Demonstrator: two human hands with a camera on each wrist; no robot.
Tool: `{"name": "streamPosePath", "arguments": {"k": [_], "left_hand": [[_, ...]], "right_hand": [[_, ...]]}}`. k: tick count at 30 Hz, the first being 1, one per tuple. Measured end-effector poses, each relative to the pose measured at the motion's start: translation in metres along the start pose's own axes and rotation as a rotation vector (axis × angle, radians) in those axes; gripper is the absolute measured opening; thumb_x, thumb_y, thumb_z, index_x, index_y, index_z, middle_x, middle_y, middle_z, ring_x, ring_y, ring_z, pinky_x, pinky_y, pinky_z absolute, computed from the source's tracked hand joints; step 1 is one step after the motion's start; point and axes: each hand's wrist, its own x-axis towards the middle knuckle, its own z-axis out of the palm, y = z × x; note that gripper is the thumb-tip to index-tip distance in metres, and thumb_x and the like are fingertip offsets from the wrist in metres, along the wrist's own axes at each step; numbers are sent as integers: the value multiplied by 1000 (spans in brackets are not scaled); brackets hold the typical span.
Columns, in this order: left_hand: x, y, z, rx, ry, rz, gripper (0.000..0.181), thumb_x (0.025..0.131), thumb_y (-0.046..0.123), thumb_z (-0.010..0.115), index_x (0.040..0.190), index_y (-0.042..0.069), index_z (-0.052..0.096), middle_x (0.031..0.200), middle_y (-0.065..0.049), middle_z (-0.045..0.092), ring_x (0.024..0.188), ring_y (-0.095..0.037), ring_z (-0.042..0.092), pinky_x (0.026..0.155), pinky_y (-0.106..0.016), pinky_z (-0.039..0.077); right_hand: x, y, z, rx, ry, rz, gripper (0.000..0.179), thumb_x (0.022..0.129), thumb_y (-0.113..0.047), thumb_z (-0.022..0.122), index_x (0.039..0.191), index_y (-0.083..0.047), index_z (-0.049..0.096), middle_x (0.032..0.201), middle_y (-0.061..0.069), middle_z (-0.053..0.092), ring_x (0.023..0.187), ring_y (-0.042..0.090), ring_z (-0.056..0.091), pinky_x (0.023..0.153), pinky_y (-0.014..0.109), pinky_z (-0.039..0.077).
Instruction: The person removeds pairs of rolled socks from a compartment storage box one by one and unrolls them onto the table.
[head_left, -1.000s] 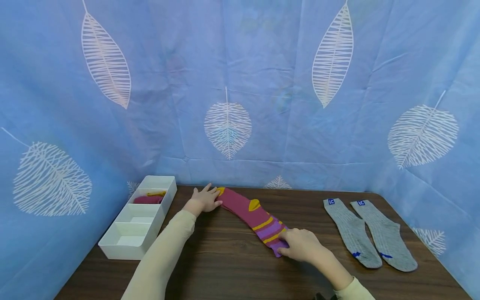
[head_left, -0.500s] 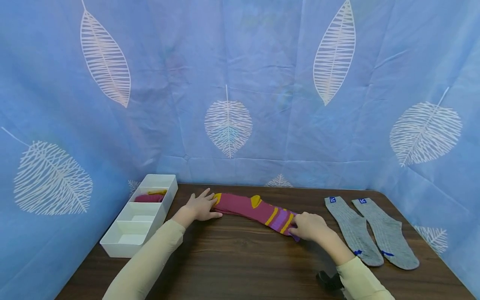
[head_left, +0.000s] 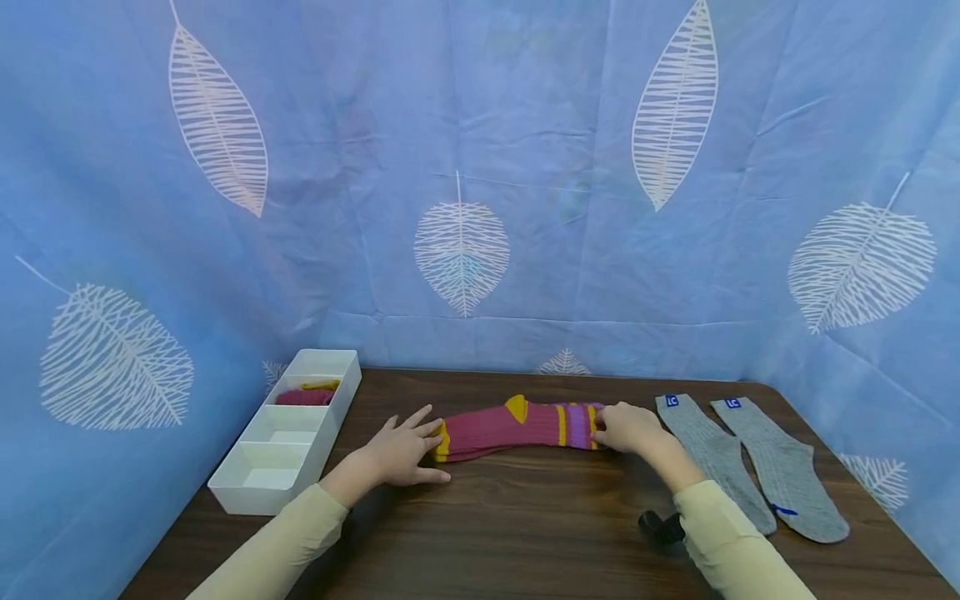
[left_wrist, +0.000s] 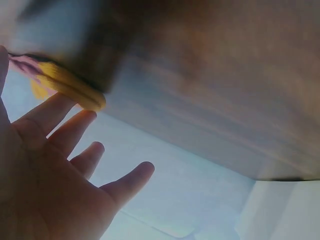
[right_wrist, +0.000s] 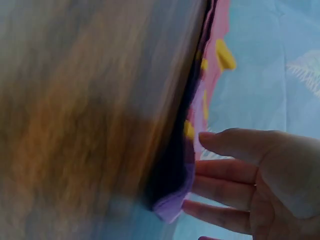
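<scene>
A maroon sock (head_left: 487, 427) with a yellow heel, yellow toe and purple-and-yellow bands lies sideways on the dark wood table, a second layer showing along its lower edge. At its left end, the left hand (head_left: 401, 450) has fingers spread, the fingertips on the yellow toe (left_wrist: 75, 90). The right hand (head_left: 630, 429) is at the striped cuff end and covers part of it. Its fingers look nearly straight against the purple cuff (right_wrist: 172, 202) in the right wrist view, thumb apart from them.
A white divided box (head_left: 315, 467) stands at the left, a folded maroon-and-yellow sock (head_left: 303, 397) in one compartment. Two grey socks (head_left: 708, 454) lie side by side at the right. A black object (head_left: 660, 528) shows by the right sleeve. Blue leaf-print cloth (head_left: 337, 208) hangs behind.
The maroon sock has turned from a slant to nearly level across the table. Its toe end came nearer with the left hand, while the right hand and the cuff went farther away and rightward.
</scene>
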Motion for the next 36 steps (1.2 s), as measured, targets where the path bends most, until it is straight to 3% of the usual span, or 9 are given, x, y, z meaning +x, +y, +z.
{"name": "streamPosePath", "arguments": {"k": [4,8,15,25,30,36], "left_hand": [[-13,11,0,-11,0,60,76,87,71,49,139,15,56,155,-2,41,151,-28,18,109,-68,28],[-21,24,-2,-17,-8,101,74,87,70,51,137,17,57,153,-2,44,151,-27,21,109,-66,30],[-29,55,-5,10,-21,197,67,87,69,52,132,21,62,145,0,52,146,-24,33,110,-61,34],[-32,94,-5,55,18,413,63,88,71,48,130,26,63,137,6,57,135,-18,47,107,-55,40],[-27,117,-3,56,18,536,57,91,66,49,134,30,59,137,10,55,134,-13,47,108,-51,42],[-17,143,-4,73,-46,627,57,93,61,51,143,34,49,144,15,50,137,-8,43,112,-44,38]], "right_hand": [[8,10,1,-9,19,-13,36,94,-31,63,118,-5,68,103,14,71,88,29,67,71,46,54],[15,20,4,3,22,-14,46,95,-33,61,130,-3,61,123,24,64,110,41,62,87,56,51],[25,39,14,41,43,-73,49,99,-34,54,138,-4,54,128,29,60,116,45,58,93,58,48],[36,51,19,17,101,-194,50,98,-31,56,141,-5,51,139,31,50,130,49,46,101,65,39],[34,58,22,6,114,-211,47,98,-29,56,141,-10,52,145,24,47,138,48,35,103,71,31],[32,64,21,-42,133,-197,49,98,-36,54,141,-14,52,146,23,47,139,51,33,103,71,31]]}}
